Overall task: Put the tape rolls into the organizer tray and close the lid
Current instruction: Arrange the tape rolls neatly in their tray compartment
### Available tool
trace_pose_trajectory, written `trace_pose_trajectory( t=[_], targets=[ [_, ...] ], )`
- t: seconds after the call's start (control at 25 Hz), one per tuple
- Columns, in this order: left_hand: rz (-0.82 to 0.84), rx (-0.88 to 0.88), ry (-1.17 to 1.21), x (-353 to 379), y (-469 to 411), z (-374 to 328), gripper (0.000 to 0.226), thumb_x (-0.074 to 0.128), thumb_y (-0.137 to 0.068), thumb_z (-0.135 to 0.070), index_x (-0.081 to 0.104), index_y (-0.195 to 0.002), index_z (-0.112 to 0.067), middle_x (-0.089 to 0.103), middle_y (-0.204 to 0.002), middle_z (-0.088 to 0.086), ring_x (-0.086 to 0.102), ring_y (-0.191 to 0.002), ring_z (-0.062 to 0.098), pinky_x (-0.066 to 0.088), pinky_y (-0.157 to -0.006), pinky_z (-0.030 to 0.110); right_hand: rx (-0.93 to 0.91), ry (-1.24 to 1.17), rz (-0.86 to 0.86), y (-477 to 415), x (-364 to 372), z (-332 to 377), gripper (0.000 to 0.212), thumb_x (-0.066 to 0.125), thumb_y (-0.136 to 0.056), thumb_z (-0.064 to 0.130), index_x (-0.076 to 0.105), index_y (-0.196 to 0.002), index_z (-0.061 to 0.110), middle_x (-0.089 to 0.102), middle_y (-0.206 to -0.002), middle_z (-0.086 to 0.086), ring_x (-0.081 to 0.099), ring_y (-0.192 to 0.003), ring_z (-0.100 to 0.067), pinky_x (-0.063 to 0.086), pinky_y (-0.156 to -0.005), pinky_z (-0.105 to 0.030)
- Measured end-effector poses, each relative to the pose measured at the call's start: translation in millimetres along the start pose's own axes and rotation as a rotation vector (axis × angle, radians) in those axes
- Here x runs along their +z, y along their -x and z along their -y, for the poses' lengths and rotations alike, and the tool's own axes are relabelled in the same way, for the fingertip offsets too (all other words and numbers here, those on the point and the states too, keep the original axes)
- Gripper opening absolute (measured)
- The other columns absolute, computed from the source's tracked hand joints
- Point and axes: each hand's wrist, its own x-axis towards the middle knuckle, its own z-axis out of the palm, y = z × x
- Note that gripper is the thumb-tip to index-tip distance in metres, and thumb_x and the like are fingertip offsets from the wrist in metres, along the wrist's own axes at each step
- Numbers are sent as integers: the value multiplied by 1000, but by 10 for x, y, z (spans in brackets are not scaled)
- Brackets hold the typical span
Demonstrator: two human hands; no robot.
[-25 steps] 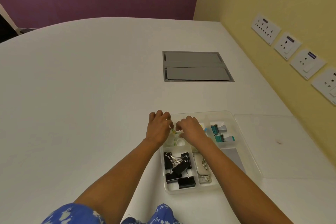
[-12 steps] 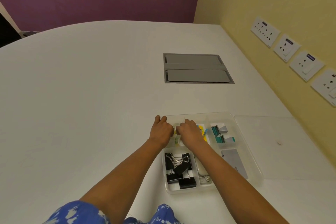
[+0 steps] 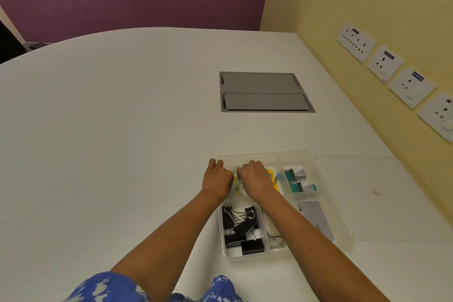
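Observation:
The clear plastic organizer tray (image 3: 343, 213) lies open on the white table. Its transparent lid (image 3: 382, 193) lies flat to the right of it. Small clear tape rolls (image 3: 239, 187) sit in the tray's far left compartment, mostly covered by my hands. My left hand (image 3: 218, 178) and my right hand (image 3: 255, 178) meet over that compartment, fingers curled around the rolls. How many rolls there are I cannot tell.
The tray also holds black binder clips (image 3: 241, 227), teal staple boxes (image 3: 295, 180), coloured sticky notes (image 3: 274, 176) and a grey card (image 3: 316, 219). A grey cable hatch (image 3: 264, 92) is set into the table farther back. Wall sockets (image 3: 384, 64) line the yellow wall at right.
Both hands have stayed over the far left compartment and sunk a little lower into it, fingers closing more. The tray and lid have not moved.

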Motion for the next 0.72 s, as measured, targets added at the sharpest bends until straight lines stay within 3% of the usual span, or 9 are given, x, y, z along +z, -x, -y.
trace_pose_trajectory(
  t=[0.48, 0.72],
  targets=[
    [-29, -57, 24, 18, -36, -13, 22, 60, -91, -26, 69, -108, -16, 69, -109, 5, 44, -119, 23, 27, -105, 35, 30, 57, 63, 0, -53, 51, 23, 48, -91, -1, 61, -109, 2, 64, -113, -17, 52, -112, -32, 37, -97, -37],
    [-47, -77, 62, 32, -26, -8, 23, 56, -93, -23, 67, -113, -18, 69, -111, 3, 44, -119, 22, 28, -103, 34, 41, -98, 49, -41, -181, -79, 33, 54, -90, 3, 60, -121, 13, 63, -121, -10, 54, -113, -28, 41, -94, -34]
  ],
)
